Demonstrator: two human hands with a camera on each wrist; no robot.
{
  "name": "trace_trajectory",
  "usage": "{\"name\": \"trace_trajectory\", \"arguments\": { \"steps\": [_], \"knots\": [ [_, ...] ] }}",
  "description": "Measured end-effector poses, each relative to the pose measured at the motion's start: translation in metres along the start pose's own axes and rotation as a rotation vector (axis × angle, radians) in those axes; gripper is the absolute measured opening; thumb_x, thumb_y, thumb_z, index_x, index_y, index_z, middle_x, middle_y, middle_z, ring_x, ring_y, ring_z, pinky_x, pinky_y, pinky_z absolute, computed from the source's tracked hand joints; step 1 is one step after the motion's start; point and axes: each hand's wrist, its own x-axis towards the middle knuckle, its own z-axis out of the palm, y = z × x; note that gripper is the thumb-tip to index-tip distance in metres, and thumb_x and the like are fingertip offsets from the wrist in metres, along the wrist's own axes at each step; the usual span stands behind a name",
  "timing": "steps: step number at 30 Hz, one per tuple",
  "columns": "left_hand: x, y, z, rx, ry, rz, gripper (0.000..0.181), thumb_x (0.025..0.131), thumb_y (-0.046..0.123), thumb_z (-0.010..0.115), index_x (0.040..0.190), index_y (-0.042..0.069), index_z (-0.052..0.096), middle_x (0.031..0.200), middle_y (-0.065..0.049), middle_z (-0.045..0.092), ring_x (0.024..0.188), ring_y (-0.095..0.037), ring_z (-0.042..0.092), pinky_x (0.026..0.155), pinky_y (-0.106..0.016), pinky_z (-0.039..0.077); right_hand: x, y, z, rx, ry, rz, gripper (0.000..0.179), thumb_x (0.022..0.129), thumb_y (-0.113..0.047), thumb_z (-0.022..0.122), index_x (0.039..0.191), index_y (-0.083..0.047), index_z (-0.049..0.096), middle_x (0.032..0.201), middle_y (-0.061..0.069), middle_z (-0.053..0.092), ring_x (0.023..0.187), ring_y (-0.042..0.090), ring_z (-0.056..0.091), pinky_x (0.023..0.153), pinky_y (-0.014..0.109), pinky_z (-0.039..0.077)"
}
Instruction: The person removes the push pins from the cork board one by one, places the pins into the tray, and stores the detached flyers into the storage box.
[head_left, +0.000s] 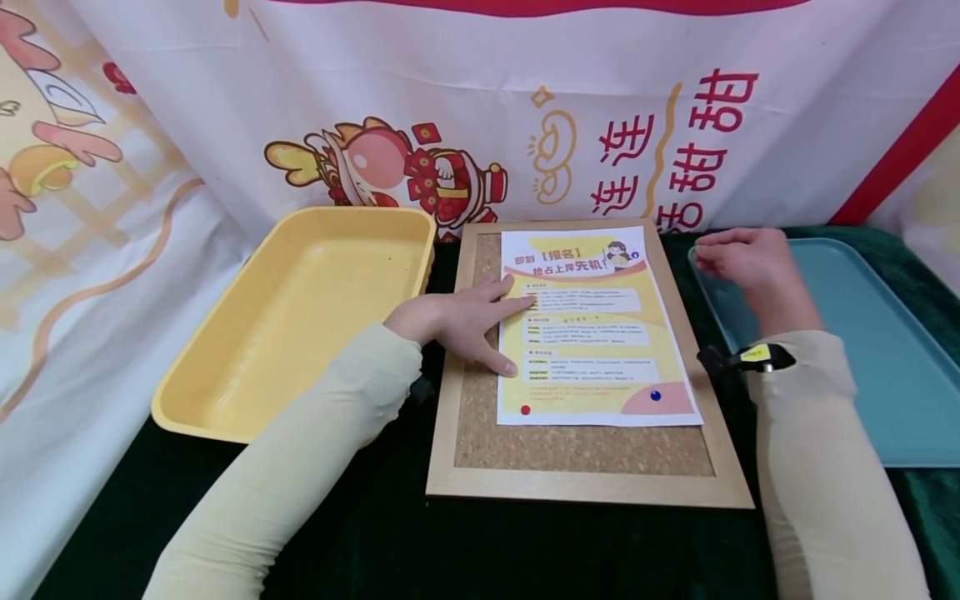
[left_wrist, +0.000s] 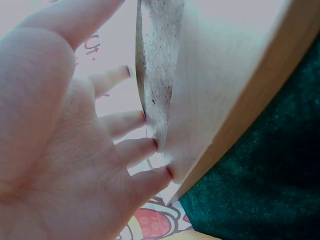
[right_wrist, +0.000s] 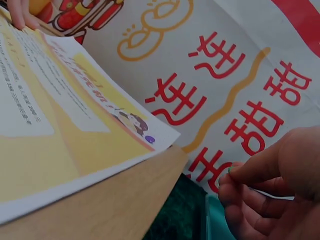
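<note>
A printed yellow-and-white sheet (head_left: 585, 333) lies on a wood-framed cork board (head_left: 585, 450). Spread fingers of my left hand (head_left: 476, 321) rest on the sheet's left side, with the palm over the board's left frame. A red push pin (head_left: 525, 410) sits at the sheet's lower left, a blue push pin (head_left: 656, 396) at its lower right and another blue push pin (right_wrist: 149, 139) at its top right corner. Beyond the board's right edge, my right hand (head_left: 757, 262) pinches a small green push pin (right_wrist: 230, 170), mostly hidden between thumb and fingertips.
To the left of the board stands a yellow tray (head_left: 300, 325). A blue-green tray (head_left: 892, 358) lies to the right, partly under the right forearm. Dark green cloth (head_left: 585, 550) covers the table, and a printed white curtain (head_left: 585, 50) hangs right behind the board.
</note>
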Motion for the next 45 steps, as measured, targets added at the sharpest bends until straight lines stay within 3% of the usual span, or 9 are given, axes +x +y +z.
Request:
{"name": "trace_trajectory", "arguments": {
  "steps": [5,11,21,30,45],
  "knots": [
    [-0.001,0.001,0.0,-0.002,0.0,-0.002,0.105,0.094,0.06,0.074,0.173,0.032,0.009,0.181,-0.008,-0.01,0.167,-0.034,-0.014,0.135,-0.056,0.008,0.005,0.009,-0.006,-0.02,-0.002,0.096,0.051,0.111,-0.037,0.056,0.157,-0.016,0.054,0.146,0.01,0.058,0.117,0.02,0.057,0.106,0.037,0.05],
    [-0.001,0.0,0.0,-0.007,0.002,-0.006,0.106,0.093,0.06,0.075,0.173,0.032,0.01,0.181,-0.007,-0.01,0.167,-0.032,-0.015,0.135,-0.056,0.008,0.008,0.014,-0.007,-0.043,0.0,0.13,0.052,0.11,-0.037,0.057,0.156,-0.014,0.055,0.142,0.009,0.06,0.116,0.022,0.058,0.092,0.03,0.049],
    [0.0,-0.001,0.001,-0.001,0.002,-0.012,0.106,0.093,0.061,0.074,0.173,0.032,0.01,0.181,-0.007,-0.01,0.168,-0.033,-0.014,0.135,-0.056,0.01,0.012,0.014,-0.004,-0.077,-0.001,0.154,0.05,0.109,-0.035,0.06,0.153,-0.012,0.059,0.127,0.006,0.067,0.111,0.024,0.062,0.089,0.032,0.05],
    [0.0,-0.003,0.002,-0.008,0.005,-0.013,0.106,0.093,0.06,0.075,0.173,0.031,0.01,0.181,-0.007,-0.01,0.168,-0.033,-0.013,0.135,-0.055,0.009,0.015,0.013,0.001,-0.097,0.005,0.172,0.048,0.11,-0.034,0.058,0.153,-0.014,0.059,0.146,0.013,0.061,0.112,0.023,0.061,0.089,0.031,0.047],
    [0.002,0.001,0.001,-0.006,0.013,-0.002,0.106,0.093,0.061,0.075,0.173,0.033,0.01,0.181,-0.007,-0.009,0.167,-0.032,-0.014,0.135,-0.056,0.009,0.011,0.013,0.001,-0.122,0.039,0.167,0.052,0.108,-0.037,0.061,0.152,-0.01,0.059,0.139,0.015,0.062,0.112,0.027,0.058,0.088,0.034,0.046]
  ]
}}
